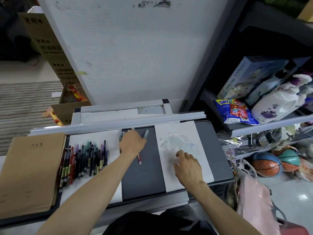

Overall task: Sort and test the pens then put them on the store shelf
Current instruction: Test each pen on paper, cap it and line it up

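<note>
Left arm stretched forward, left hand (133, 144) palm down over the dark grey shelf top (144, 180) close to the white back rail (118, 124). Its fingers curl down out of sight. A pale clear-capped pen (145, 134) sticks out at the thumb side; can't tell if it's gripped. A red pen (139, 158) lies flat under the wrist. Right hand (187, 165) is palm down with fingers spread, tips resting on the scribbled white test sheet (199, 133). A pile of mixed dark, red and purple pens (83, 160) lies on the left white sheet (94, 136), beside brown paper notebooks (25, 170).

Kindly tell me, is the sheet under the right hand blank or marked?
Marked: faint green and purple scribbles cover the sheet above the right hand.
</note>
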Tool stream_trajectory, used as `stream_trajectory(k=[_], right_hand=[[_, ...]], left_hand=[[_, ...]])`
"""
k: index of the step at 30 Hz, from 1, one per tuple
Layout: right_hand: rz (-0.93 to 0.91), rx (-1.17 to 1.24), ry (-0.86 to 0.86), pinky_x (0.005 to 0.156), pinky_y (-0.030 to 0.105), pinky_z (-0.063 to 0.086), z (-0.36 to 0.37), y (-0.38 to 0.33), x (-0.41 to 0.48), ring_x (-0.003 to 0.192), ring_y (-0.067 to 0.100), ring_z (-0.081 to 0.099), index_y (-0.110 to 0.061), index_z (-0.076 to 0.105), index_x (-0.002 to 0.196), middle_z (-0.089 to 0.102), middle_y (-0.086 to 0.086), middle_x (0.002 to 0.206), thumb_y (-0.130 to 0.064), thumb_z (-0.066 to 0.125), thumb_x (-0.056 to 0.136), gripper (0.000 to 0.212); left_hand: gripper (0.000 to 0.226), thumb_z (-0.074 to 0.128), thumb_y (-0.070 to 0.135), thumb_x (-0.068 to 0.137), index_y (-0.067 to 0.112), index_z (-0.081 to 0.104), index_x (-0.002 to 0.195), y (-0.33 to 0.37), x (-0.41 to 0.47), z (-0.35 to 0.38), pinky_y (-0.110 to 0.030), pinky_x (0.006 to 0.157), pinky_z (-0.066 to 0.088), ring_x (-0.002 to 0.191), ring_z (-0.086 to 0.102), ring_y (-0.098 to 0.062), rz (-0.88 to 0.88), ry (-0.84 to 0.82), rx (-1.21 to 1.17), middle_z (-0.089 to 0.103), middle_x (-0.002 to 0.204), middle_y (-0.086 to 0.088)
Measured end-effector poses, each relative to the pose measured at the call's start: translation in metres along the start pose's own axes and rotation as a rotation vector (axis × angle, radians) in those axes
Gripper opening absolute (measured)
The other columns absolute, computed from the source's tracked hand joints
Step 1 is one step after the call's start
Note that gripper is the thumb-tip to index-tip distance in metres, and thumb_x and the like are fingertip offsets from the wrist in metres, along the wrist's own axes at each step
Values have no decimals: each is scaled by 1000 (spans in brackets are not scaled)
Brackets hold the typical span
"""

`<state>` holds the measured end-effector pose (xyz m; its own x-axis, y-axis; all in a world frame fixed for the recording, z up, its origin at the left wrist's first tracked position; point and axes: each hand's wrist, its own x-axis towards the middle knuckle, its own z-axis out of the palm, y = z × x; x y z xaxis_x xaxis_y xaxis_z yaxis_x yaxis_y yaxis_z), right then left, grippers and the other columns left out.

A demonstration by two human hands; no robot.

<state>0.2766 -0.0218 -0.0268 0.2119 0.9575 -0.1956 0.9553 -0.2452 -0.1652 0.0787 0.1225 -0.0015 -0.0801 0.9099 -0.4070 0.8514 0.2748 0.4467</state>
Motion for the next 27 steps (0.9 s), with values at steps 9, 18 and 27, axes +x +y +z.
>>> stream_trajectory(k=[9,18,27], right_hand=[[-92,-59,16,86,39,50,-1,-21,18,102,29,63,-15,56,126,65,7,112,-36,53,103,32],[-79,-239,-60,68,34,37,-9,-38,25,96,28,72,-16,57,113,71,2,107,-47,49,104,33],[-74,-217,-18,58,30,32,-8,-39,20,61,28,62,-16,46,81,67,1,77,-30,53,94,20]], left_hand=[[25,66,39,90,15,65,98,3,3,6,-32,69,44,104,66,-28,134,16,298,67,107,-4],[19,66,36,90,17,61,87,-7,-4,-7,-31,66,46,89,69,-27,122,47,235,68,97,-2],[12,63,28,88,20,71,92,-99,-19,-43,-31,67,49,83,70,-32,18,227,236,72,88,-4]])
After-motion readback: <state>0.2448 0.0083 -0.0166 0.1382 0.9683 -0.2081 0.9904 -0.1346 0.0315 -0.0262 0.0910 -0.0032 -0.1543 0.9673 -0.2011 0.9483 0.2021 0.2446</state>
